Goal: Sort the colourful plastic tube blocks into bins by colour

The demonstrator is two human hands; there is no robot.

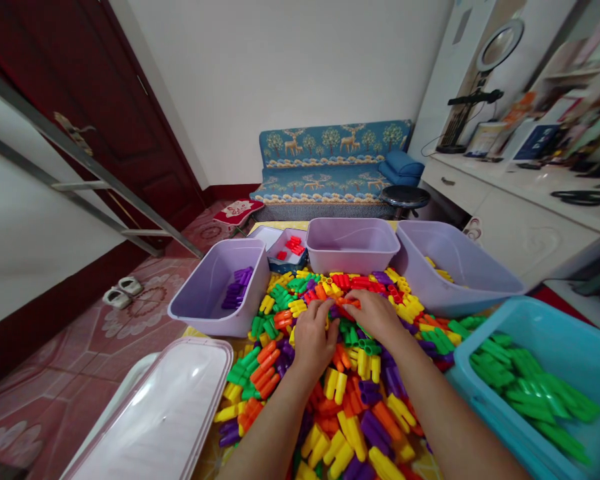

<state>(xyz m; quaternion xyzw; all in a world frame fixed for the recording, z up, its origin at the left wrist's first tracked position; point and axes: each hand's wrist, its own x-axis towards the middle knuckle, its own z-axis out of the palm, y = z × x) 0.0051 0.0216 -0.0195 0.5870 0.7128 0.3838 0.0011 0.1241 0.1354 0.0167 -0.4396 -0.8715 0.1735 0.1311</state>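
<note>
A heap of coloured plastic building blocks covers the table: yellow, orange, green, purple and red. My left hand rests palm down on the heap, fingers curled into the blocks near an orange one. My right hand lies beside it, fingers bent and closed on an orange block at the heap's far side. Both forearms reach in from the bottom of the view.
Purple bins ring the heap: left bin with purple blocks, middle bin, right bin with yellow blocks. A small tray holds red blocks. A blue bin holds green blocks. A clear lid lies at lower left.
</note>
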